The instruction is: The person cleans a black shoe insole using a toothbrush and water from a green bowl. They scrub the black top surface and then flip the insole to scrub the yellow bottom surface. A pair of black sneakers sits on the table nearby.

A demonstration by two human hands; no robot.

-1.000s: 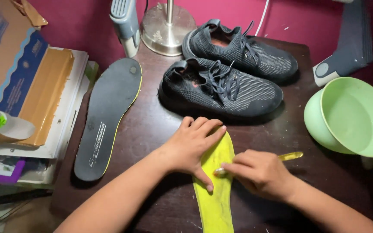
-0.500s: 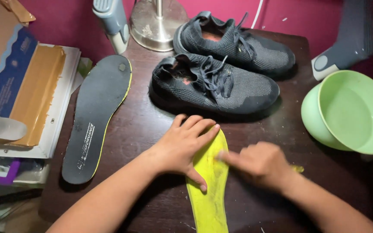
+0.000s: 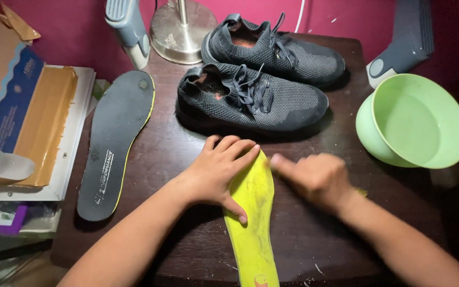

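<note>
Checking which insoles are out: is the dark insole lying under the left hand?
No, the left hand presses the yellow insole; the dark insole lies apart.

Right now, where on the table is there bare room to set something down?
Bare wood shows between the dark insole and the left hand, and between the nearer black sneaker and the green bowl. Crowded: the back edge with both sneakers and the lamp base, and the middle, where both hands work the yellow insole; the right hand is blurred.
</note>
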